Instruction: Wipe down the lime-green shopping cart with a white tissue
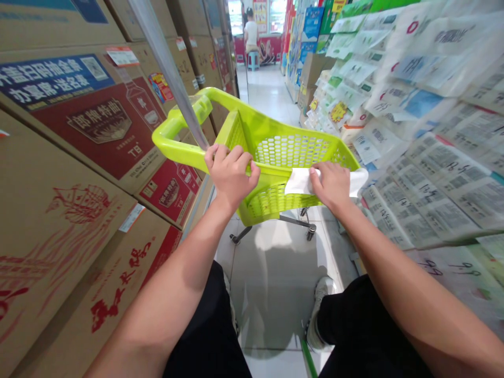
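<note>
A lime-green plastic shopping cart point(291, 135) stands turned sideways in front of me, its perforated basket on a metal wheeled frame. My left hand point(232, 170) is closed over the near rim. A grey metal pole point(169, 68) slants down from the top and meets the cart right beside those fingers; whether they touch it I cannot tell. Farther right along the same rim, my right hand point(333, 184) is closed on a white cloth point(297, 181), pressed against the cart. Part of the cloth is hidden under the palm.
Stacked cardboard boxes point(98, 126) line the left side closely. Plastic-wrapped paper packs point(425, 173) with handwritten prices rise on the right. A green stick point(309, 359) lies by my right shoe. Down the tiled aisle point(270, 86), a person point(251, 31) sits on a blue stool point(253, 60).
</note>
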Motion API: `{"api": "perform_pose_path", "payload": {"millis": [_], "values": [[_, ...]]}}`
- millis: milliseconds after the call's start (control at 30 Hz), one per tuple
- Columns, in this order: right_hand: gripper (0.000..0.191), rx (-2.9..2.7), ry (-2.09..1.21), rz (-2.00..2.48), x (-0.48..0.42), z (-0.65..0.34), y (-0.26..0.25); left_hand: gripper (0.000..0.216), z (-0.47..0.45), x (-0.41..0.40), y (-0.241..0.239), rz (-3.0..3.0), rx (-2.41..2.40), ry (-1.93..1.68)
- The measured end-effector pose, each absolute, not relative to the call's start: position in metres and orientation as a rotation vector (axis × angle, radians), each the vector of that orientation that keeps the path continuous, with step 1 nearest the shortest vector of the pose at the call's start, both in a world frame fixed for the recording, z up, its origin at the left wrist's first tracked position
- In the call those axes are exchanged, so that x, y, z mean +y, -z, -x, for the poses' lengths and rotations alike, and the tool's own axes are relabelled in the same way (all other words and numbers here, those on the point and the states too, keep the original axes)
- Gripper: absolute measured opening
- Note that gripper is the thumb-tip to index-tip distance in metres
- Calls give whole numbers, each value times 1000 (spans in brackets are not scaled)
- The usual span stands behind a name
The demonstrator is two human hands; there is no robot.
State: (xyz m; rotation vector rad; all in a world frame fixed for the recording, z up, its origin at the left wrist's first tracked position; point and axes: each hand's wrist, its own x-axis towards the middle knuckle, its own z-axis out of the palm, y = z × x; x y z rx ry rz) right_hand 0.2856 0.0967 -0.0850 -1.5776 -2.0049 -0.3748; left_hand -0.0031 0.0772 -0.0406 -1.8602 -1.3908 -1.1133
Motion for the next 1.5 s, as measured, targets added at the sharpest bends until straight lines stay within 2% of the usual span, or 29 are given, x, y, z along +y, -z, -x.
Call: {"api": "perform_pose_path", "payload": {"millis": [233, 333, 433, 567, 667, 767, 900, 1133, 1300, 1500], "values": [[74, -2178, 241, 1089, 65, -203, 73, 21, 2, 77, 42, 1859, -1355, 1155], [66, -2237, 166, 1066, 72, -207, 65, 23, 4, 73, 39, 1879, -1350, 1169], [59, -2228, 159, 1286, 87, -233, 62, 23, 8, 72, 36, 1920, -1386, 1201], [65, -2123, 260, 1764, 103, -280, 65, 22, 14, 74, 35, 1928, -1403, 1173], [69, -2006, 292, 1964, 108, -308, 69, 23, 15, 78, 36, 1918, -1424, 1181], [62, -2003, 327, 1912, 107, -313, 74, 26, 13, 80, 39, 1897, -1457, 1185], [50, -2034, 380, 1585, 92, -271, 78, 27, 1, 79, 41, 1863, -1528, 1181], [54, -2073, 296, 1282, 59, -187, 66, 24, -15, 69, 45, 1935, -1439, 1219], [54, -2219, 343, 1256, 70, -219, 64, 29, -9, 72, 47, 1927, -1418, 1308], [49, -2172, 489, 1580, 92, -304, 78, 21, -4, 80, 45, 1890, -1429, 1320]]}}
